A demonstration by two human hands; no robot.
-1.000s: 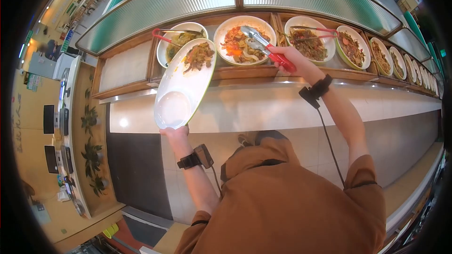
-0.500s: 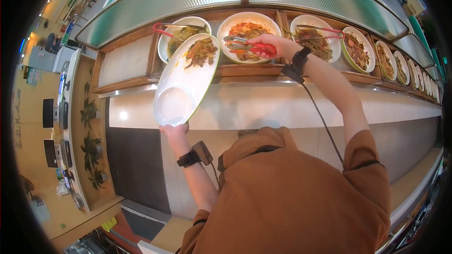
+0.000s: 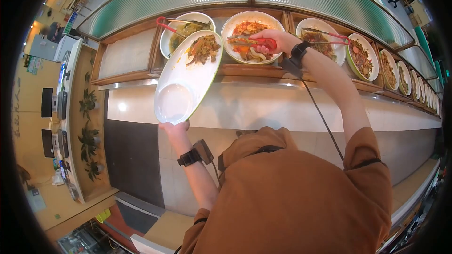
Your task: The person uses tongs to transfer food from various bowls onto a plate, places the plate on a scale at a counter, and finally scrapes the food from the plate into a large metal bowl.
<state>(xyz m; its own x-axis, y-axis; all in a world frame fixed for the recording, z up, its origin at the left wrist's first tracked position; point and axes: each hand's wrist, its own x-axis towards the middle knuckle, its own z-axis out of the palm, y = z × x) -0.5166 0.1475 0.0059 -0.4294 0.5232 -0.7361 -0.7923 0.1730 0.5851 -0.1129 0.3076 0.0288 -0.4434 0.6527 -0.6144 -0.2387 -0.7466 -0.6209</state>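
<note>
My left hand [image 3: 174, 128] grips the near end of a long oval white plate [image 3: 194, 82] with a green outer side. Brown-green cooked food [image 3: 203, 51] lies at the plate's far end, and a round white dish [image 3: 174, 102] sits near my fingers. My right hand [image 3: 278, 41] is closed on red-handled tongs [image 3: 264, 43]. Their metal jaws reach over a white bowl [image 3: 228, 22] of reddish cooked vegetables [image 3: 249, 29], overlapping the food in this view. The plate's far edge overlaps a neighbouring bowl [image 3: 165, 42] of greenish food.
More bowls of food line the wooden counter [image 3: 301, 71] to the right, one bowl [image 3: 343, 54] with red-handled tongs [image 3: 325, 34] across it. A ribbed glass guard [image 3: 188, 0] stands behind them. Potted plants [image 3: 88, 103] and a desk are at the left. A cable [image 3: 320, 108] hangs from my right wrist.
My right hand has moved slightly with the tongs, whose jaws have shifted over the reddish food. The plate stays in my left hand, nearly unmoved; the counter has shifted slightly right in view.
</note>
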